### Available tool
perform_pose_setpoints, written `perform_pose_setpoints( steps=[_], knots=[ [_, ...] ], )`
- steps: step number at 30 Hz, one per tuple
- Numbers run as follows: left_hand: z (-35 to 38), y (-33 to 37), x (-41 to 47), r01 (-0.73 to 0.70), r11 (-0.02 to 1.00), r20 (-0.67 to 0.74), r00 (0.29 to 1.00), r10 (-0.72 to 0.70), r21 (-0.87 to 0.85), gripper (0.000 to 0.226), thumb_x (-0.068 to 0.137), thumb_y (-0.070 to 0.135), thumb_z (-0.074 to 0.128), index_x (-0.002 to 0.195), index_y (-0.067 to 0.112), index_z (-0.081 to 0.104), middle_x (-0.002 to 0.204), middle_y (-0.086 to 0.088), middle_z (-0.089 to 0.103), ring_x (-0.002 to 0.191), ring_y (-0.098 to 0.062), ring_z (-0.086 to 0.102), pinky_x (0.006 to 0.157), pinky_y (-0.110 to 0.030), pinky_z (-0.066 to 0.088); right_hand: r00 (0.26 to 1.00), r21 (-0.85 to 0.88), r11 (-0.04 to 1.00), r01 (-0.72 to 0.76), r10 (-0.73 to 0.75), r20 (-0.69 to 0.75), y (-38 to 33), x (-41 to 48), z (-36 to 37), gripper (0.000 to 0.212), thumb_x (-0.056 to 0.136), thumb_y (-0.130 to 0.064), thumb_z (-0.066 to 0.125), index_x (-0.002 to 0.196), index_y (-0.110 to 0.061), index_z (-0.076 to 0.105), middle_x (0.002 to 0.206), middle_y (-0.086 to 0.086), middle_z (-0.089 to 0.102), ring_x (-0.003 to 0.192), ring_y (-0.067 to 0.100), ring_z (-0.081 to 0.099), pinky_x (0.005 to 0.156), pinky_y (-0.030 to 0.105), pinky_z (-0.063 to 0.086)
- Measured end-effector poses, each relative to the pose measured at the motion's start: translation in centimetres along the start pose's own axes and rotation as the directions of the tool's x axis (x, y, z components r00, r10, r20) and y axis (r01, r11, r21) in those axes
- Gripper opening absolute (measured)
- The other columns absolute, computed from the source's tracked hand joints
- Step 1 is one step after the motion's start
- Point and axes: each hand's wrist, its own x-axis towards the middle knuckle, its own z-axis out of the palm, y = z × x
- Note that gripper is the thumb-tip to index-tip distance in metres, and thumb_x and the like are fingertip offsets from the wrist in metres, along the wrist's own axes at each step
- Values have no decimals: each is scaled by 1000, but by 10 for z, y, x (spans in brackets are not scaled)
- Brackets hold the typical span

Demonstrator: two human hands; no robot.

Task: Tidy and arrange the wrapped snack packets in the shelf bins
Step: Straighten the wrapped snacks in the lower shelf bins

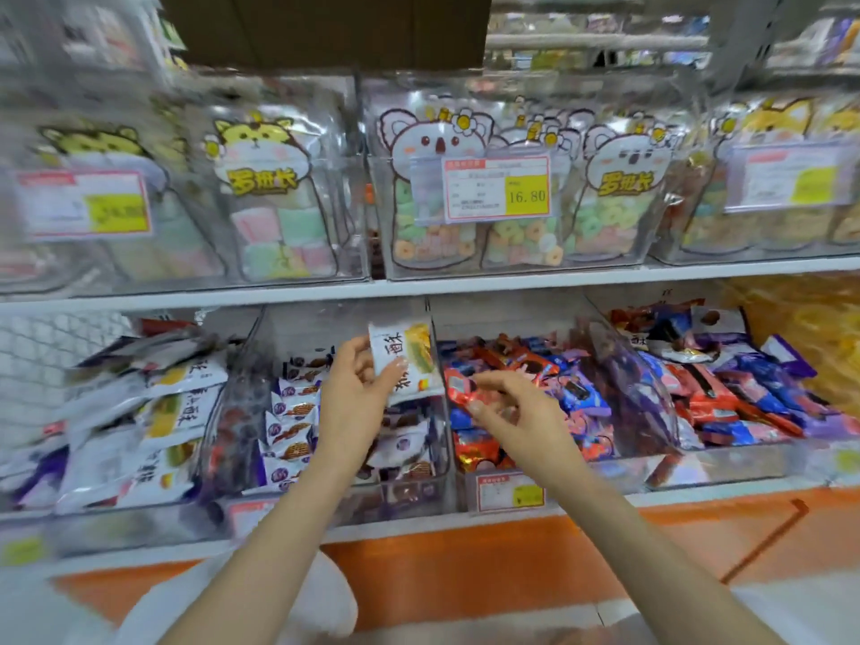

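My left hand (358,388) pinches a white snack packet (404,360) between thumb and fingers. The packet's long axis stands nearly upright above the waffle packets (294,412) in the middle bin. Its glossy crinkled film, printed yellow-green, matches the flat white packets (177,412) piled to the left, so I judge it belongs there, on my left hand's side. My right hand (507,407) hovers, fingers curled, at the red foil packets (470,446). Blur hides whether it pinches one.
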Motion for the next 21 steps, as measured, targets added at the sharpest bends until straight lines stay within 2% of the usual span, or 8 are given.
perform_pose_setpoints(
  steps=[3, 5, 8, 10, 12, 13, 16, 21],
  knots=[
    [-52, -19, 10, 41, 994, -303, 953, -9, 98, 20, 86, 20, 65, 99, 14, 51, 82, -6, 54, 75, -22, 52, 70, -37, 41, 990, -131, 981, 139, -134, 49, -11, 4, 17, 34, 88, -24, 64, 121, -20, 59, 110, -7, 56, 95, 9, 53, 85, 26, 46],
    [-89, -29, 17, 38, 978, -485, 872, 68, 205, 18, 86, 18, 65, 99, 13, 54, 88, -10, 61, 82, -26, 57, 73, -37, 42, 981, -157, 970, 184, -172, 88, -20, 6, 26, 33, 90, -25, 61, 123, -20, 58, 121, -2, 56, 107, 14, 53, 92, 32, 46],
    [-134, -37, 24, 119, 882, -644, 728, 235, 457, 22, 88, 12, 59, 110, 8, 59, 97, -19, 66, 87, -35, 60, 70, -40, 41, 969, -254, 936, 245, -226, 100, -27, 9, 35, 29, 93, -26, 58, 121, -21, 60, 125, -1, 55, 115, 16, 50, 91, 24, 39],
    [-155, -54, 30, 201, 725, -535, 802, 264, 659, 28, 91, 14, 56, 118, 7, 58, 103, -23, 64, 91, -42, 59, 72, -45, 42, 972, -276, 932, 236, -221, 84, -28, 12, 36, 26, 93, -24, 58, 118, -20, 63, 123, 0, 56, 113, 16, 51, 85, 20, 36],
    [-165, -79, 34, 175, 610, -296, 950, 102, 773, 44, 94, 27, 53, 134, 11, 44, 121, -23, 58, 104, -42, 56, 82, -50, 46, 977, -267, 940, 212, -199, 76, -26, 15, 37, 23, 92, -21, 59, 114, -19, 64, 122, 1, 57, 111, 16, 52, 81, 18, 36],
    [-167, -88, 34, 146, 603, -199, 980, 21, 784, 54, 95, 34, 49, 142, 13, 34, 134, -20, 50, 117, -39, 51, 92, -53, 43, 979, -264, 943, 200, -186, 77, -24, 16, 37, 22, 91, -20, 60, 112, -19, 65, 121, 0, 57, 110, 15, 53, 81, 17, 36],
    [-172, -99, 34, 150, 576, -167, 986, -24, 804, 67, 95, 49, 37, 149, 12, 21, 154, -11, 23, 141, -30, 23, 111, -56, 16, 978, -249, 947, 204, -188, 88, -21, 16, 36, 21, 90, -17, 61, 110, -18, 66, 120, -1, 57, 109, 14, 54, 83, 15, 36],
    [-162, -101, 32, 116, 590, -198, 977, 75, 799, 59, 97, 45, 38, 147, 15, 26, 153, -16, 22, 141, -35, 19, 110, -57, 15, 972, -224, 948, 228, -207, 113, -18, 10, 33, 25, 92, -15, 58, 116, -17, 63, 125, -2, 52, 110, 12, 52, 87, 11, 35]
  ],
)
